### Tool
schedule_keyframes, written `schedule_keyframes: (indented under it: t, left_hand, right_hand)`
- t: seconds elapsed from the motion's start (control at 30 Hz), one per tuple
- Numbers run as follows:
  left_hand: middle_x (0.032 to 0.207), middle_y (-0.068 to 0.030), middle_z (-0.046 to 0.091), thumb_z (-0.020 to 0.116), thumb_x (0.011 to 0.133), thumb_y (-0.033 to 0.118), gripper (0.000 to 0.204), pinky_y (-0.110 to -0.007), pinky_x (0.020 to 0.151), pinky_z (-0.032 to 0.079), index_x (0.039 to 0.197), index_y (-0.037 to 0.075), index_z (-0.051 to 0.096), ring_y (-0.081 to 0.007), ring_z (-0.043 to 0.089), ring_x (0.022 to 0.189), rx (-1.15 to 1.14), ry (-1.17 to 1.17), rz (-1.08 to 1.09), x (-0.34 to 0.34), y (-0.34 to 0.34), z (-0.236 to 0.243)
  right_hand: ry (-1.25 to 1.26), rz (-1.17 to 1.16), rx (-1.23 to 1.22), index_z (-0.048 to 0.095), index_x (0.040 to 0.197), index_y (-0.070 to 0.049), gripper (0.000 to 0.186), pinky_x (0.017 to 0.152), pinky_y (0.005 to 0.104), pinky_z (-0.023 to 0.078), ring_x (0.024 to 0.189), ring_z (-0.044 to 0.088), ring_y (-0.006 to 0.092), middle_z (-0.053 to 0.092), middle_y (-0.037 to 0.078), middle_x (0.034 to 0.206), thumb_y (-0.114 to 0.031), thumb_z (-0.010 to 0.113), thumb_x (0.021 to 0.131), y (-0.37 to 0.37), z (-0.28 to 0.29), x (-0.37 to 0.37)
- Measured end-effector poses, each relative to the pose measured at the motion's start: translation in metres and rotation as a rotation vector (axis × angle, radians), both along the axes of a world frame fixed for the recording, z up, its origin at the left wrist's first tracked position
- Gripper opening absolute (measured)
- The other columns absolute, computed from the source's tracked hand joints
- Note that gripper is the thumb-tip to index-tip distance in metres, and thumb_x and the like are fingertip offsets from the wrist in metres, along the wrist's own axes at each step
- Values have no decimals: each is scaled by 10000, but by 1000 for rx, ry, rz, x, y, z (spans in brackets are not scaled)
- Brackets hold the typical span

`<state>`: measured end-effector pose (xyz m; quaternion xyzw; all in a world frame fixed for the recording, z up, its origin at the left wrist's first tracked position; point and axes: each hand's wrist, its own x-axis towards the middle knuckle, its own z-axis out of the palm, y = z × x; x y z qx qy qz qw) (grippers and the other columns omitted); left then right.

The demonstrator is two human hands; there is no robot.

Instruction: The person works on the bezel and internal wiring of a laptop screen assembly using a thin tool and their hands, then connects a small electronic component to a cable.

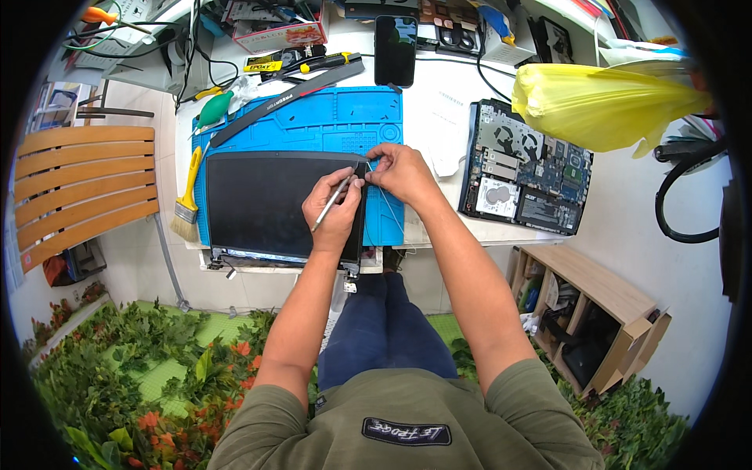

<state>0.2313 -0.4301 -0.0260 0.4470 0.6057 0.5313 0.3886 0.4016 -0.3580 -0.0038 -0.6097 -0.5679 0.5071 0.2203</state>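
A laptop screen panel (266,196) with a dark face lies on a blue work mat (329,117). My left hand (333,205) is closed around a slim silver pen-shaped tool (330,205), over the panel's right part. At the panel's upper right corner, my right hand (401,174) pinches with thumb and forefinger. A thin pale cable (387,205) runs from these fingertips down over the mat; the exact grip is partly hidden. Both hands' fingertips nearly meet at that corner. Metal hinges and a short connector show along the panel's lower edge.
An opened laptop base (525,168) with bare boards lies right. A phone (395,51), dark strip (288,103), green blower bulb (215,110) and paintbrush (188,196) surround the mat. A yellow plastic bag (603,106) overhangs the right. A slatted chair (86,188) stands left.
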Motion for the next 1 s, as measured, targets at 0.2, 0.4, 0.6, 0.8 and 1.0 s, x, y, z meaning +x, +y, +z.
schedule_keyframes:
  t: [0.2, 0.4, 0.6, 0.8, 1.0]
  left_hand:
    - [955, -122, 800, 885, 876, 11, 184, -326, 730, 632, 979, 16, 732, -208, 790, 786, 224, 312, -78, 0, 0, 0]
    - [991, -152, 789, 894, 821, -23, 245, -360, 769, 631, 980, 24, 714, -303, 789, 865, 393, 495, -151, -2, 4, -3]
    - [1008, -147, 794, 889, 813, -38, 251, -372, 782, 635, 987, 34, 724, -318, 789, 889, 433, 516, -196, 0, 5, -4]
    - [1009, -134, 794, 896, 813, -33, 242, -369, 784, 636, 982, 37, 737, -307, 789, 895, 417, 535, -198, 0, 5, -4]
    - [1008, -132, 794, 894, 814, -29, 237, -369, 784, 636, 980, 37, 738, -307, 789, 896, 415, 548, -193, 0, 5, -5]
  right_hand:
    - [20, 8, -29, 822, 1167, -5, 406, 759, 336, 597, 765, 742, 193, 759, 85, 813, -20, 840, 761, 2, -1, 3]
    - [-4, 0, -37, 827, 1173, -11, 416, 759, 324, 590, 769, 743, 182, 761, 83, 816, -15, 810, 757, 3, 7, 0]
    - [36, -42, -78, 825, 1185, 9, 412, 687, 311, 596, 701, 733, 150, 760, 78, 793, -1, 806, 774, 5, 2, 1]
    - [143, -96, -184, 812, 1183, 55, 378, 596, 287, 601, 636, 722, 133, 749, 62, 791, 46, 780, 807, 8, 2, 2]
    - [149, -99, -200, 812, 1187, 56, 378, 604, 294, 615, 650, 728, 140, 736, 59, 800, 51, 770, 811, 8, 3, 2]
